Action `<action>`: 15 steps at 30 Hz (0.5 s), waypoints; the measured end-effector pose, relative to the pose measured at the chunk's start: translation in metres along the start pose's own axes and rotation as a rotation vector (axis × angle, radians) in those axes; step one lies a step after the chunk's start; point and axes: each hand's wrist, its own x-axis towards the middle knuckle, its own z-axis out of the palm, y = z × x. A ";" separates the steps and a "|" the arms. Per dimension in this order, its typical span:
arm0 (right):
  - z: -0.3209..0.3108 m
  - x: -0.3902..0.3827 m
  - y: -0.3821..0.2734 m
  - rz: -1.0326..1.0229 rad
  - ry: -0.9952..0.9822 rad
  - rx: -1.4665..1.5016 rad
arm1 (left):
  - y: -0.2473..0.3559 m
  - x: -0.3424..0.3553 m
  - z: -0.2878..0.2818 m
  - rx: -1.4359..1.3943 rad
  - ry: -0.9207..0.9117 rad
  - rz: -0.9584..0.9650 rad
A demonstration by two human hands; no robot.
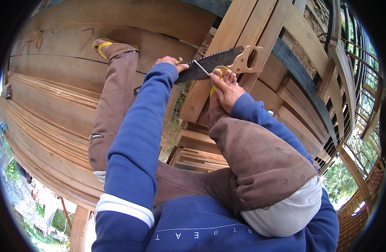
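Note:
A hand saw (pixel 220 60) with a dark blade and a pale wooden handle lies across stacked beams, its toothed edge away from me. My left hand (pixel 172 64) grips the blade left of its middle, thumb along the metal; a small brownish thing beside its fingers is unclear. In my right hand (pixel 229 93) is one end of a thin, light metal rod that looks like a file (pixel 201 67). The rod crosses the blade, its far tip near the teeth. My right foot (pixel 227 76), in a yellow sandal, rests beside the blade, close against my right hand.
Thick wooden beams (pixel 243 29) run under the saw. Wide boards (pixel 62 46) and stacked planks (pixel 46 105) lie to the left, where my left foot (pixel 113 48) rests. A gap between the timbers shows ground (pixel 171 130). Slatted furniture frames (pixel 344 71) stand at the right.

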 end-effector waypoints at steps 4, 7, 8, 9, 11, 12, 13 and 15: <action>-0.002 0.011 -0.006 0.103 -0.056 -0.002 | 0.007 -0.002 0.004 0.027 0.041 0.026; 0.000 0.016 -0.008 0.135 -0.083 0.043 | 0.000 0.006 0.007 0.038 0.016 0.056; 0.002 0.017 -0.008 0.119 -0.066 0.044 | -0.003 0.010 0.007 0.063 0.014 0.066; 0.005 0.018 -0.008 0.102 -0.048 0.045 | -0.005 0.013 0.007 0.088 0.012 0.075; 0.033 0.022 0.001 0.123 0.164 -0.074 | -0.002 0.012 0.005 0.056 0.003 0.092; 0.038 0.027 0.010 0.142 0.166 -0.100 | 0.001 0.011 0.004 0.040 -0.001 0.099; 0.024 0.036 -0.001 0.152 0.103 -0.095 | 0.001 0.008 0.000 0.039 -0.053 0.100; -0.004 0.053 -0.024 0.152 0.030 -0.069 | 0.006 -0.002 0.002 0.081 0.025 0.070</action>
